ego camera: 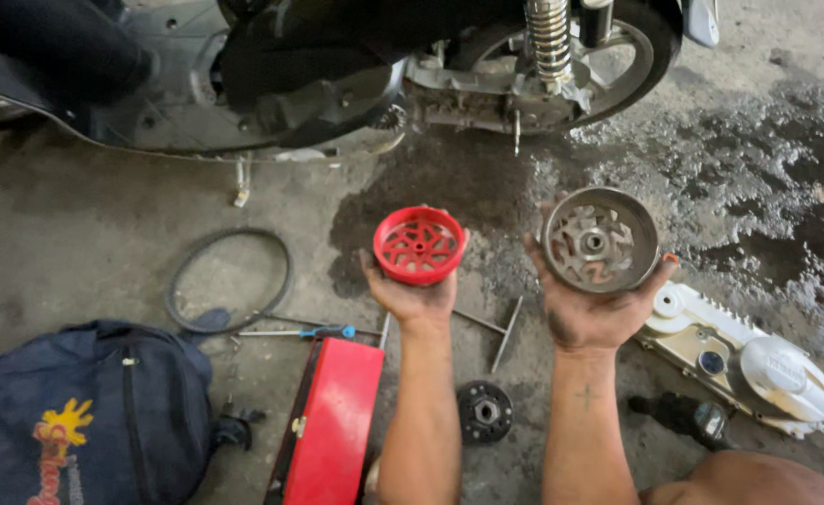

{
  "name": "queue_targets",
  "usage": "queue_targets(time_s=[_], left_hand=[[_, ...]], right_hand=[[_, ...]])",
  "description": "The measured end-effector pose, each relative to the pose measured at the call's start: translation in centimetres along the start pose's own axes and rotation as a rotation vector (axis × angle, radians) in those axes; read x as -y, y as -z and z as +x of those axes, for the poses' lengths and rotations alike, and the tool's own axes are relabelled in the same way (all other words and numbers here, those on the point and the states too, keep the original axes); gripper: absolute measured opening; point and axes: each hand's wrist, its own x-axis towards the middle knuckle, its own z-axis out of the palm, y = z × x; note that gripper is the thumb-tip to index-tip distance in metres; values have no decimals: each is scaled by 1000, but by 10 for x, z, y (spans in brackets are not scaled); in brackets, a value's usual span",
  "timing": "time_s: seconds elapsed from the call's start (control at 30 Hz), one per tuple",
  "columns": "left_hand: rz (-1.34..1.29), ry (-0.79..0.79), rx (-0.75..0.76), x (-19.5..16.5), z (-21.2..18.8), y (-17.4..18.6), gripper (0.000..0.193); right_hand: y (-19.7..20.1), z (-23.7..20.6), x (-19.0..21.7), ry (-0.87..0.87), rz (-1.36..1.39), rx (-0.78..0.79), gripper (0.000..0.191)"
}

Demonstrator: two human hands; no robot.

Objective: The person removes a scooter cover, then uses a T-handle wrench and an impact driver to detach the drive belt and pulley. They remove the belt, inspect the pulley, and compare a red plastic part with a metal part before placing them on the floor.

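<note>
Two round metal bells are held up side by side over the stained concrete floor (85,224), one in each palm. The left hand (412,295) cups a glossy red bell (419,244), fingers curled under its rim; its open face shows a web of cut-out slots around a small centre hole. The right hand (594,313) clasps a dull grey bell (601,239) the same way, a worn, scuffed bowl with a pale slotted plate and a hub inside it. The two bells are near each other but not touching.

Below the wrists a red metal toolbox (332,425) lies shut, so its contents cannot be seen, and a dark blue bag (85,421) sits zipped and partly cut off at the lower left. A black rubber belt (229,281) lies in a loop, with a blue-handled screwdriver (304,331) beside it. A small black toothed disc (485,411) rests between the forearms. A silver ribbed engine cover (739,360) lies at the right. The scooter (337,65) above is cropped, its upper body out of view.
</note>
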Motion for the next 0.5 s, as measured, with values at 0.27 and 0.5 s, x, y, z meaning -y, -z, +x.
queue_targets(time_s=[0.27, 0.5], left_hand=[[-135, 99, 336, 14, -10, -43, 76], [10, 52, 233, 28, -14, -32, 81]], right_hand=[[21, 3, -13, -31, 160, -341, 89], [11, 2, 9, -18, 215, -70, 89]])
